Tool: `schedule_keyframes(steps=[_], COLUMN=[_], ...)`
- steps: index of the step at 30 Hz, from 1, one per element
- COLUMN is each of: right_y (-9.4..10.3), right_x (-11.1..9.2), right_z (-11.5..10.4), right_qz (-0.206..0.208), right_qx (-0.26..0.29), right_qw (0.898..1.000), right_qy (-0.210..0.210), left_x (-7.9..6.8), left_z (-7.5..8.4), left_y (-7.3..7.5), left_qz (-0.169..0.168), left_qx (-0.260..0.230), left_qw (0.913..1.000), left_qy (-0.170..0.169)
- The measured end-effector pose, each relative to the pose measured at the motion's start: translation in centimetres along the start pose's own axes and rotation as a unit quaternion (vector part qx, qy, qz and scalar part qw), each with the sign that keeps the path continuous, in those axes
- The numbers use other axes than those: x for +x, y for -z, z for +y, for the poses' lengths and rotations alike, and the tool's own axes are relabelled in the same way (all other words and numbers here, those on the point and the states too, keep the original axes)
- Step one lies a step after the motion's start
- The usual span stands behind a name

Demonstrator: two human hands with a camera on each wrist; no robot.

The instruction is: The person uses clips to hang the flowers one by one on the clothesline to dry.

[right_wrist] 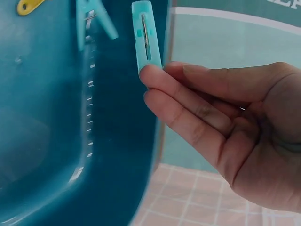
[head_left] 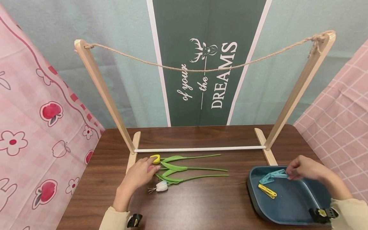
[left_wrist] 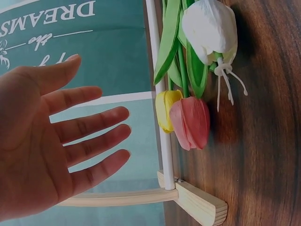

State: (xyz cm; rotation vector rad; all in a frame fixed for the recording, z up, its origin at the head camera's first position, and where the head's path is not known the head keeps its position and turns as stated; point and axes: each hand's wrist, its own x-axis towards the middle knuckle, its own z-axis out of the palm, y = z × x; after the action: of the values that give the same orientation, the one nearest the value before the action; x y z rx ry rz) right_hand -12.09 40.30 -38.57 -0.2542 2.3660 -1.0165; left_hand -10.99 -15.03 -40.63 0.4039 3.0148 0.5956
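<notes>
My right hand pinches one end of a light-blue clothespin between thumb and fingers, over the blue basin. A second light-blue clothespin and a yellow clothespin lie in that basin. On the left, my left hand hovers with spread fingers over the heads of three artificial tulips. These are a yellow tulip, a pink-red tulip and a white tulip with pale strands at its tip. In the head view the left hand hides the pink-red bloom. Their green stems point right.
A wooden stand with a left post and a right post rises behind the flowers. A sagging twine rope joins the post tops, and a white rod joins their feet. Curtains hang around the brown table.
</notes>
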Motion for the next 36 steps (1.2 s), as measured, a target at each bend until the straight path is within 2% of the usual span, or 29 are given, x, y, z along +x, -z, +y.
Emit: schedule_keyframes(steps=[9,13,21,30,36], right_y=[-0.3,-1.0,-2.4,-4.0,-5.0], right_x=[0.8,1.6,2.8,3.9,4.5], right_z=[-3.1,-4.7,-7.5,-9.9,-11.0], right_qz=[0.006,0.008,0.027,0.071,0.085], right_qx=[-0.007,-0.012,-0.041,-0.074,-0.061], right_qw=[0.999,0.999,0.995,0.987,0.986], right_qy=[0.033,0.051,0.082,0.122,0.130], left_x=[0.5,0.9,1.1,1.2,1.6], left_z=[0.5,1.1,2.0,2.8,3.6], left_y=[-0.4,-0.6,-1.1,-1.9,-2.5], left_qz=[-0.005,-0.014,-0.016,-0.016,-0.013], left_qx=[-0.025,-0.039,-0.034,-0.032,-0.036], left_qw=[0.9997,0.9991,0.9990,0.9979,0.9962], left_qy=[-0.004,-0.013,-0.022,-0.054,-0.079])
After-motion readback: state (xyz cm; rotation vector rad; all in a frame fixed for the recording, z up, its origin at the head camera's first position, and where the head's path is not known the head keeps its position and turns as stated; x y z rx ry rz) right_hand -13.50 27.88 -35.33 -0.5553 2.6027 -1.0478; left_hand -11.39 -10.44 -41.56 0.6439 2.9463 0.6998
